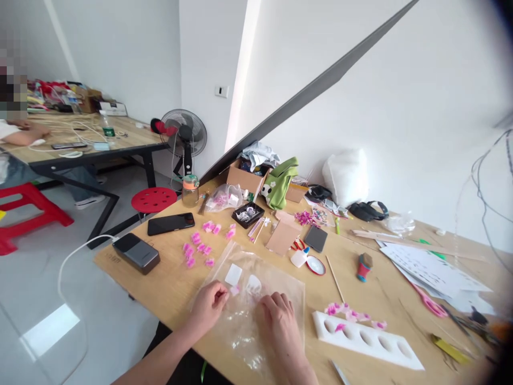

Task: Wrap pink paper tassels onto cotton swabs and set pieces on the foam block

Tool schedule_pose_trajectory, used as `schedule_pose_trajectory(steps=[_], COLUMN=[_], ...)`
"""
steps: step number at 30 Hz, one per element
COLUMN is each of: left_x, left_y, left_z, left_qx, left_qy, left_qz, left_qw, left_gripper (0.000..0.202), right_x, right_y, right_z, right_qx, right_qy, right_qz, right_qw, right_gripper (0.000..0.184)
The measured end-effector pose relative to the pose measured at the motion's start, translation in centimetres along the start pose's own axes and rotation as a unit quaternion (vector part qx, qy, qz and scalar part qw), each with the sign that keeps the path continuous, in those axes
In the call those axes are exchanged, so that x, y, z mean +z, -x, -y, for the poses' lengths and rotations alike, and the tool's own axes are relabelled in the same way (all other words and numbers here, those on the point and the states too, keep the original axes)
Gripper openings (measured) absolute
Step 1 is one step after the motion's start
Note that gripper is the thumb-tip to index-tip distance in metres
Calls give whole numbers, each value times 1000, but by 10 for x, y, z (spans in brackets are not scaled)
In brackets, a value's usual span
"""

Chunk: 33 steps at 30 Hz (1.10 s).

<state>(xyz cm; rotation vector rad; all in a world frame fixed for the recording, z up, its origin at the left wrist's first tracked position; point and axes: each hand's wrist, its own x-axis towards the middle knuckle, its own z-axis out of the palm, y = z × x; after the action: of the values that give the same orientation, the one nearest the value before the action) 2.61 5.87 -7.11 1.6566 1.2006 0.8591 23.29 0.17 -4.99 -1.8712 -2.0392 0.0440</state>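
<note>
A clear plastic bag lies flat on the wooden table under both hands. My left hand is closed in a pinch over its left side, with a small pale pink petal at the fingertips. My right hand rests on the bag's right side, fingers bent and drawn together; whatever they grip, if anything, is hidden. Between and beyond the hands are a white square card and a small white piece. Pink flower pieces are scattered past the bag.
A power bank and a phone sit at left. On the right are a white foam tray, a thin stick, a glue bottle and pink scissors. Boxes stand behind; another person's arm rests on a far table.
</note>
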Motion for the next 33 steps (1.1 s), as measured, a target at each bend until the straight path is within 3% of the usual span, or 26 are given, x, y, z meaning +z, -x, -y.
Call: schedule_pose_trajectory(steps=[11,16,22,28,33], left_x=[3,1,-3,-6,-10], left_y=[-2,-1,0,-2,-1], left_z=[4,1,-3,-1,-6], left_qx=[19,13,-2,-36,-24], left_qy=[-7,-2,10,63,63], left_qz=[-14,-6,4,38,36], left_qw=[1000,1000,1000,997,997], left_gripper=[24,20,19,25,25], right_x=[13,6,-8,1,9], right_y=[-2,-1,7,11,10], right_z=[-11,-1,1,-5,-2], right_qx=[-43,-30,44,86,64], right_qy=[-18,-32,-160,-228,-207], right_qz=[-69,-68,-67,-90,-95], right_qw=[996,997,984,966,971], right_gripper=[26,27,22,20,21])
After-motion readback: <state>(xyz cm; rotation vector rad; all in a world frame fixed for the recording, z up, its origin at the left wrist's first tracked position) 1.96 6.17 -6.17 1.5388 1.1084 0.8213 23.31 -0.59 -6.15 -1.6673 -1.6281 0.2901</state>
